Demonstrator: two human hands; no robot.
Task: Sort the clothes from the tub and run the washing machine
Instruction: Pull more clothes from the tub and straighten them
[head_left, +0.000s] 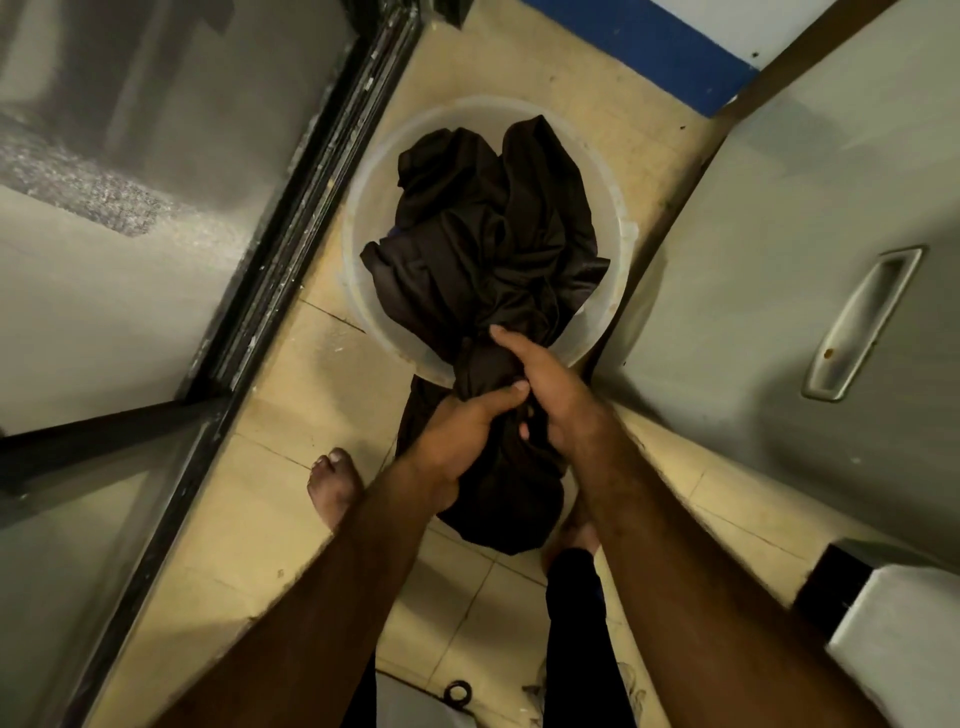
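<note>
Step in hand (judged): a dark garment (488, 499) is being pulled out of the tub (452, 117) for sorting.

The left hand (462, 441) is closed round the bunched cloth from the lower left, thumb laid across it. The right hand (556, 405) is wrapped round the same bunch just above, fingers curled in. The hands are touching.

The garment is only partly out. Its upper part is in the heap (493, 223) in the tub, its middle is draped over the near rim, and its lower end hangs below the hands, near a bare foot (332, 488). The tub is set on the tiled floor (291, 415), between a black-framed glass door (291, 218) and a grey panel with a recessed handle (862, 322) (whether that panel is the washer cannot be told).

To do it well:
- The cloth should be lifted up and toward the body, so the rim is cleared and the light tub isn't dragged or tipped.
- The heap looks tangled. If other pieces are pulled up too, one hand should be freed to peel them off.
- The hanging end should be gathered so it isn't stepped on.
- Once free, the piece should be opened enough for colour and type to be checked.
</note>
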